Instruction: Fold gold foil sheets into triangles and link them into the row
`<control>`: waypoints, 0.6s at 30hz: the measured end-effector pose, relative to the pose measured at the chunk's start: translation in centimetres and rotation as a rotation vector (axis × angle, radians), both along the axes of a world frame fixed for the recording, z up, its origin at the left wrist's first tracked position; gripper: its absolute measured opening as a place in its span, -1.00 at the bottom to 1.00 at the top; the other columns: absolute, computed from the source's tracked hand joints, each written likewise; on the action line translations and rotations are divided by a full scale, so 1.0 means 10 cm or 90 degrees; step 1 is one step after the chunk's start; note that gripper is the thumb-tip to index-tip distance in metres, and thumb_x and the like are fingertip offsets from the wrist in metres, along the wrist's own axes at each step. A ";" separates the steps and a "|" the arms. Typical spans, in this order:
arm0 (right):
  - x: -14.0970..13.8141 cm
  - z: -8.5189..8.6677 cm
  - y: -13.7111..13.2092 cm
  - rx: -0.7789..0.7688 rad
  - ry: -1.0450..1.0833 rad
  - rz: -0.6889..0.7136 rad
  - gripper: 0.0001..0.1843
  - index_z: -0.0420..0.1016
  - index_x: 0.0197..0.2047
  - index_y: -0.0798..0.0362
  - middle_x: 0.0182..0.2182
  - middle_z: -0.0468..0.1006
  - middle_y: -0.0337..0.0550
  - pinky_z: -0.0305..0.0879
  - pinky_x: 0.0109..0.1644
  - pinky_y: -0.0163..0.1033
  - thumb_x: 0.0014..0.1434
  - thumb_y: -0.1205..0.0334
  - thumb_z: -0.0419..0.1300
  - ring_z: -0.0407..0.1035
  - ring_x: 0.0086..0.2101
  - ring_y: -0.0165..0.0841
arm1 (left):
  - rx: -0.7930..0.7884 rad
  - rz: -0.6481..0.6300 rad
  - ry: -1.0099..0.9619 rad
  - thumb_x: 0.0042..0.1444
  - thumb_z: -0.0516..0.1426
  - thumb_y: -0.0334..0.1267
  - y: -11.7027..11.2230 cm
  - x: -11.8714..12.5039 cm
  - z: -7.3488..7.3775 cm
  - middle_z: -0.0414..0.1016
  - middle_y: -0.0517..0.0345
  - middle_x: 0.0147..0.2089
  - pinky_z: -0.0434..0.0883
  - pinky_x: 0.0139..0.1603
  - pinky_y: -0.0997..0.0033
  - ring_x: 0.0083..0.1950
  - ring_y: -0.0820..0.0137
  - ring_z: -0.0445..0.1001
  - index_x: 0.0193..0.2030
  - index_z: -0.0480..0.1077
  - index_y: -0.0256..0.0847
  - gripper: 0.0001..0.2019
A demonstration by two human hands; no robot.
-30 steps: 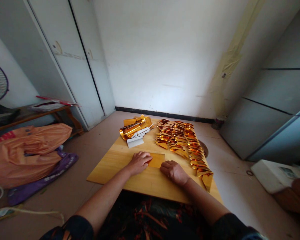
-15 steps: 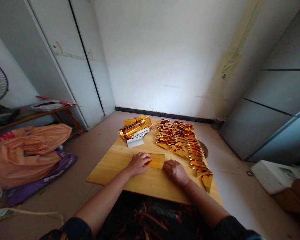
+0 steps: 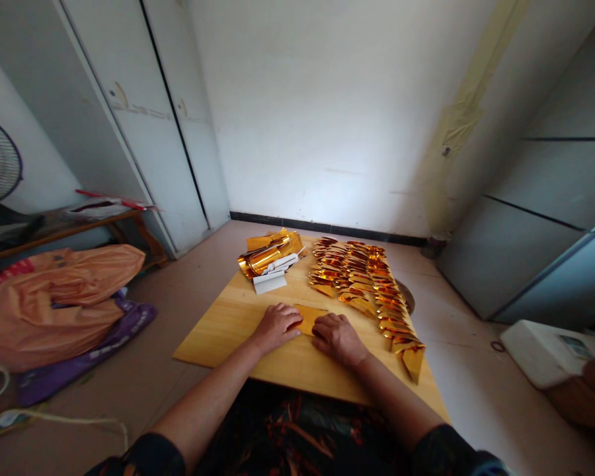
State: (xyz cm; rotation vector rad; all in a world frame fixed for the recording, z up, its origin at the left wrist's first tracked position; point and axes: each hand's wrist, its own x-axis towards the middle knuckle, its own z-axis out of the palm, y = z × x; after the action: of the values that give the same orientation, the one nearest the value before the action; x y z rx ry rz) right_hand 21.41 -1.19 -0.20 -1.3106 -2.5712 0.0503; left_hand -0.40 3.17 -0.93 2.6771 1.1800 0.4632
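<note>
A small sheet of gold foil paper (image 3: 307,316) lies on the wooden board in front of me, partly covered by both hands. My left hand (image 3: 277,325) is closed at the paper's left end, its fingers curled over it. From the other side, my right hand (image 3: 341,338) rests on the right part of the paper with bent fingers pressed together. The fingertips of both hands are partly hidden. Just beyond, to the right, several folded gold foil pieces (image 3: 350,271) stand nested in rows.
Loose gold foil sheets (image 3: 272,254) and white paper strips (image 3: 270,282) lie at the back left of the wooden board (image 3: 218,330). Orange and purple bags (image 3: 79,284) sit on the floor at left. A white box (image 3: 545,350) stands at right, below grey cabinets.
My right hand has moved left, from the paper's right edge onto the paper, closer to my left hand. My left hand stays at the paper's left end.
</note>
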 end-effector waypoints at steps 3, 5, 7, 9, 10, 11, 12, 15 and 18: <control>0.01 -0.01 -0.01 0.000 0.013 -0.002 -0.81 0.47 -0.18 0.00 -0.21 0.51 -0.14 0.08 -0.08 -0.24 0.23 0.13 0.10 0.29 -0.14 -0.31 | 0.009 0.002 -0.017 0.20 0.07 -0.14 0.01 0.01 0.00 0.51 0.15 -0.05 0.23 0.02 0.29 -0.01 0.31 0.37 -0.11 0.48 -0.05 -0.79; 0.00 -0.02 0.02 -0.010 0.036 -0.028 -0.81 0.47 -0.18 0.01 -0.22 0.52 -0.13 0.09 -0.08 -0.26 0.23 0.17 0.09 0.31 -0.15 -0.31 | 0.014 0.020 -0.027 0.23 0.04 -0.17 0.04 0.04 -0.02 0.54 0.14 -0.14 0.23 -0.03 0.32 -0.07 0.33 0.40 -0.19 0.49 -0.09 -0.79; -0.02 -0.03 0.07 -0.034 0.073 -0.087 -0.81 0.47 -0.20 0.02 -0.26 0.54 -0.15 0.12 -0.11 -0.30 0.25 0.23 0.04 0.34 -0.19 -0.34 | 0.017 0.061 -0.035 0.24 0.02 -0.20 0.08 0.08 -0.03 0.55 0.12 -0.24 0.24 -0.08 0.35 -0.13 0.34 0.41 -0.29 0.49 -0.15 -0.77; -0.06 -0.03 0.15 -0.073 0.123 -0.180 -0.78 0.47 -0.21 0.01 -0.29 0.56 -0.17 0.15 -0.17 -0.35 0.26 0.27 0.00 0.38 -0.24 -0.37 | 0.012 0.123 -0.045 0.24 0.01 -0.20 0.13 0.14 -0.04 0.53 0.11 -0.32 0.25 -0.14 0.39 -0.19 0.36 0.42 -0.36 0.46 -0.19 -0.74; -0.08 -0.02 0.18 -0.093 0.146 -0.232 -0.78 0.47 -0.19 0.01 -0.30 0.57 -0.18 0.16 -0.20 -0.36 0.26 0.27 -0.01 0.40 -0.26 -0.38 | 0.006 0.158 -0.053 0.24 0.01 -0.20 0.16 0.18 -0.05 0.52 0.10 -0.33 0.26 -0.18 0.41 -0.22 0.37 0.43 -0.39 0.45 -0.20 -0.73; -0.10 -0.02 0.21 -0.109 0.165 -0.280 -0.77 0.46 -0.17 0.01 -0.29 0.57 -0.18 0.17 -0.22 -0.37 0.26 0.26 -0.02 0.41 -0.27 -0.39 | -0.003 0.189 -0.059 0.24 0.01 -0.19 0.19 0.21 -0.05 0.52 0.11 -0.34 0.26 -0.21 0.42 -0.24 0.37 0.43 -0.39 0.44 -0.20 -0.73; -0.11 -0.01 0.24 -0.121 0.175 -0.321 -0.77 0.46 -0.16 0.00 -0.29 0.58 -0.19 0.17 -0.25 -0.37 0.26 0.24 -0.02 0.43 -0.28 -0.38 | -0.015 0.218 -0.066 0.24 0.01 -0.18 0.21 0.24 -0.06 0.52 0.11 -0.35 0.26 -0.24 0.44 -0.25 0.38 0.44 -0.38 0.44 -0.20 -0.74; -0.16 -0.01 0.29 -0.127 0.177 -0.397 -0.77 0.44 -0.13 0.01 -0.27 0.59 -0.17 0.16 -0.28 -0.36 0.24 0.20 0.01 0.45 -0.28 -0.36 | -0.054 0.284 -0.076 0.22 0.03 -0.15 0.26 0.32 -0.07 0.54 0.15 -0.30 0.25 -0.29 0.47 -0.26 0.39 0.46 -0.23 0.43 -0.17 -0.80; -0.18 -0.05 0.31 -0.118 0.158 -0.421 -0.75 0.40 -0.06 0.02 -0.21 0.58 -0.14 0.16 -0.28 -0.35 0.21 0.19 0.05 0.45 -0.25 -0.35 | -0.076 0.320 -0.050 0.20 0.06 -0.15 0.28 0.37 -0.08 0.55 0.15 -0.21 0.27 -0.27 0.49 -0.21 0.39 0.49 -0.09 0.39 -0.12 -0.80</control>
State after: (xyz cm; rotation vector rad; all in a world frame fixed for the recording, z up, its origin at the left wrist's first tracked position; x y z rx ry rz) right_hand 19.60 1.94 -0.65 -2.0113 -1.8618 0.3077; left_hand 3.28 5.96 -1.73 2.2245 1.7947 0.5403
